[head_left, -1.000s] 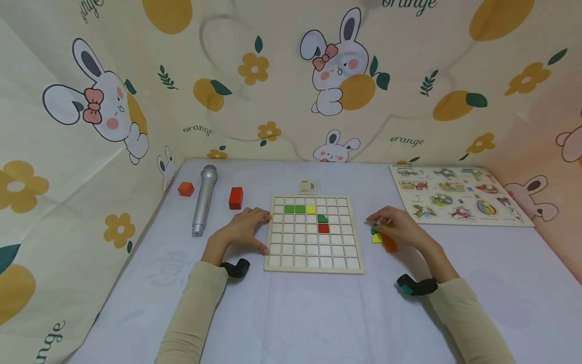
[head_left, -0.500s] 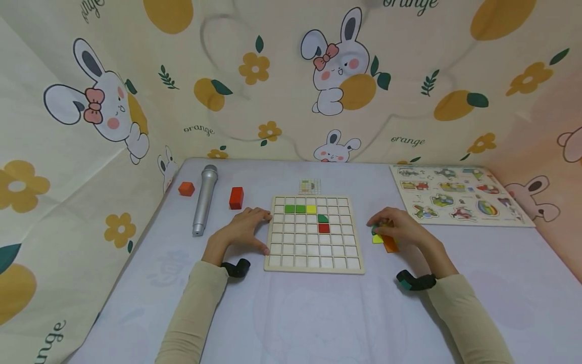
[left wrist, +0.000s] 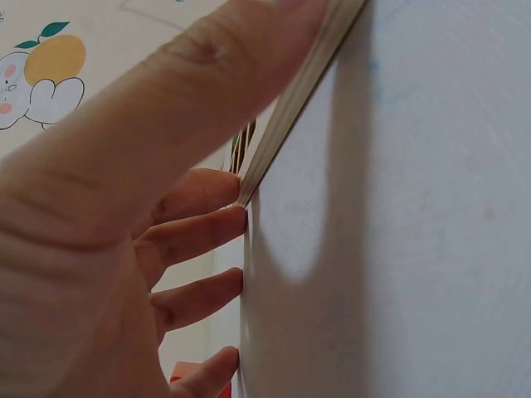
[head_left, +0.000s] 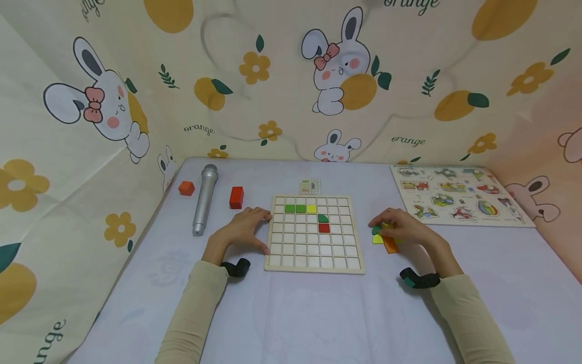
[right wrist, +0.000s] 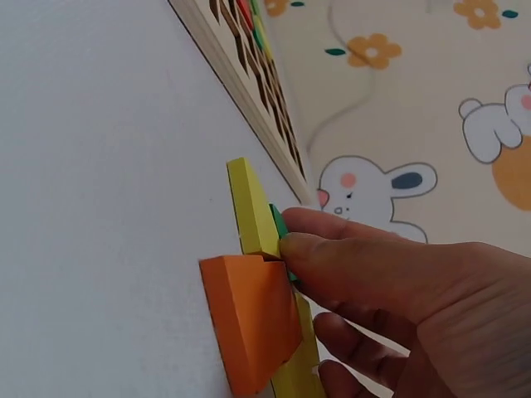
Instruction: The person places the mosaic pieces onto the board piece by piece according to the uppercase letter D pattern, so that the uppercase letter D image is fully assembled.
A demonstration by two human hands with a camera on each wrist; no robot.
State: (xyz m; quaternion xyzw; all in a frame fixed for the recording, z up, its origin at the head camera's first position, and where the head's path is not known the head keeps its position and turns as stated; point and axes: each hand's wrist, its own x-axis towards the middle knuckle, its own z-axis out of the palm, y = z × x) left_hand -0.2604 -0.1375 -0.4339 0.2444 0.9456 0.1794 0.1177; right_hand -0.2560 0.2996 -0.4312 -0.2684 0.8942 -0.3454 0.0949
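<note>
A wooden grid board (head_left: 313,271) lies mid-table, with several green, yellow and red tiles set in its upper cells. Along its left edge, my left hand (head_left: 241,228) rests with thumb and fingers spread, fingertips at the rim. To the right of the board, my right hand (head_left: 403,227) pinches a green piece (right wrist: 278,220) between thumb and index finger, which partly hide it. Against that piece, in the right wrist view, stand a yellow block (right wrist: 251,207) and an orange block (right wrist: 249,319). More yellow shows below, under the curled fingers.
A small printed grid card (head_left: 310,186) lies behind the board. To the left are a silver microphone (head_left: 205,199), a red block (head_left: 236,197) and a smaller red-orange block (head_left: 186,188). A picture puzzle board (head_left: 459,197) lies at the back right.
My right hand has shifted slightly right, and more of the green piece shows at its fingertips. The left hand and the board stay where they were.
</note>
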